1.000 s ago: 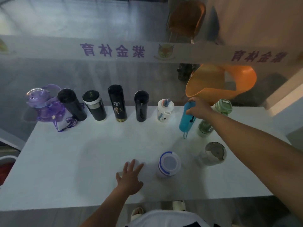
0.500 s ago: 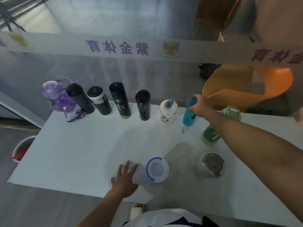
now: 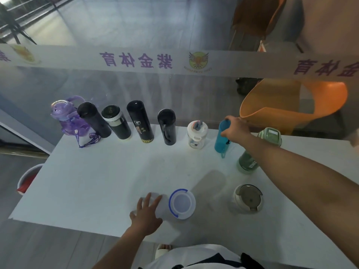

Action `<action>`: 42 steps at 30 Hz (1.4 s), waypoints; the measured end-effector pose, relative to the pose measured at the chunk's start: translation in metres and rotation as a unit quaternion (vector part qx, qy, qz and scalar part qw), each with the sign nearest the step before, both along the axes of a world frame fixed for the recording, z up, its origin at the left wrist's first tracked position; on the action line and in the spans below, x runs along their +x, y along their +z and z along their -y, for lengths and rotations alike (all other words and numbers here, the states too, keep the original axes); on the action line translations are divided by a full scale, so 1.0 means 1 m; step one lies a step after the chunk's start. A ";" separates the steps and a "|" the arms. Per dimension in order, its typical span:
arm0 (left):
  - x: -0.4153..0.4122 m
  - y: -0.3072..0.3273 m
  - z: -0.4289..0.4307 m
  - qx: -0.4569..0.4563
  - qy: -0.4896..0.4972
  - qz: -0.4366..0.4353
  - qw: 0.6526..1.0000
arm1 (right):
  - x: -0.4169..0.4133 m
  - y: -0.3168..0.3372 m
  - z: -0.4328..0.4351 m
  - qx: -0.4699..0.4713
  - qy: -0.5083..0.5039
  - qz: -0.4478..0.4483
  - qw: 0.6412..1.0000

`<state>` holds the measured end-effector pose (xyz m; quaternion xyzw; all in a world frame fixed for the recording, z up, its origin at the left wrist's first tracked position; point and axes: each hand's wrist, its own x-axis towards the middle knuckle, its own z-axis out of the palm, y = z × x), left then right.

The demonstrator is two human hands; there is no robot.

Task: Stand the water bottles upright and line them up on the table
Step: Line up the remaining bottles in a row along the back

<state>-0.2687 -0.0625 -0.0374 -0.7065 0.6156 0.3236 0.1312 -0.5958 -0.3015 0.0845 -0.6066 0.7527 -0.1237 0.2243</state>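
Head view, right hand (image 3: 236,129): fingers wrapped round the teal bottle (image 3: 222,137) top, at the back row's right end on the surface (image 3: 97,181).
Left hand (image 3: 147,214): fingers spread over a clear blue-lidded bottle (image 3: 181,203) lying near the front edge.
Handling: likely light, smooth plastic; grip the body.

- White table (image 3: 81,183) against a glass wall (image 3: 136,26)
- Frosted band (image 3: 58,59) with purple characters
- Orange chair (image 3: 303,101) behind the glass
- Grey floor (image 3: 38,247)
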 end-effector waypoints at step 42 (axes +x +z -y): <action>-0.218 0.016 0.105 0.079 -0.090 -0.019 0.993 | -0.163 0.040 -0.044 -0.113 0.039 0.138 0.983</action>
